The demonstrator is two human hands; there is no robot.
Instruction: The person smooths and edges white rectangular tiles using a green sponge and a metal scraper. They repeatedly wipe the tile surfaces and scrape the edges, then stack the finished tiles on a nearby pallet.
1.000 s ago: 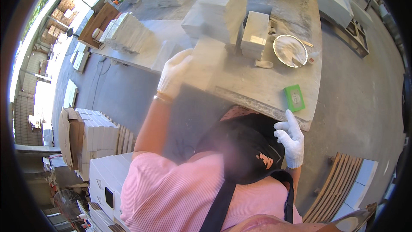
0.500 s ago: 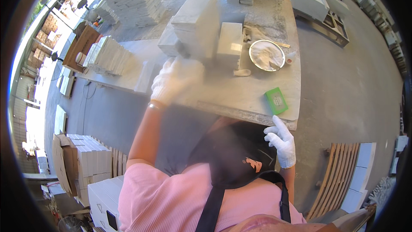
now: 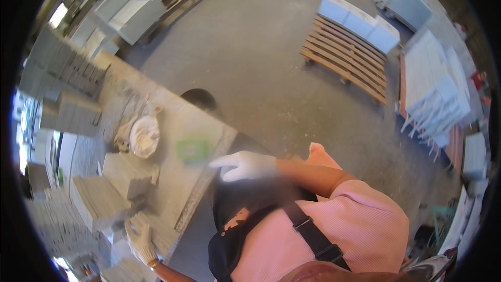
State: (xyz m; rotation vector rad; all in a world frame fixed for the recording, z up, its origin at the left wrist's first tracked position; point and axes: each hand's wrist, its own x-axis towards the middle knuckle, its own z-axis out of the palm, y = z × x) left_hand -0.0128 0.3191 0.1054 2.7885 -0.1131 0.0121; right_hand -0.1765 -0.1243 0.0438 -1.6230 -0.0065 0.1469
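Head; round bowl (image 3: 157,138): white contents (image 3: 142,137); right hand (image 3: 247,166) near green block (image 3: 192,150)

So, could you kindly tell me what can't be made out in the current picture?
All in the head view:
- Green box: blur smears its edges and top.
- Right hand: blur hides whether its fingertips touch the table.
- Left hand: its glove hides whether it grips or merely touches the tiles.
- Far stack: cut off by the dark lens rim.
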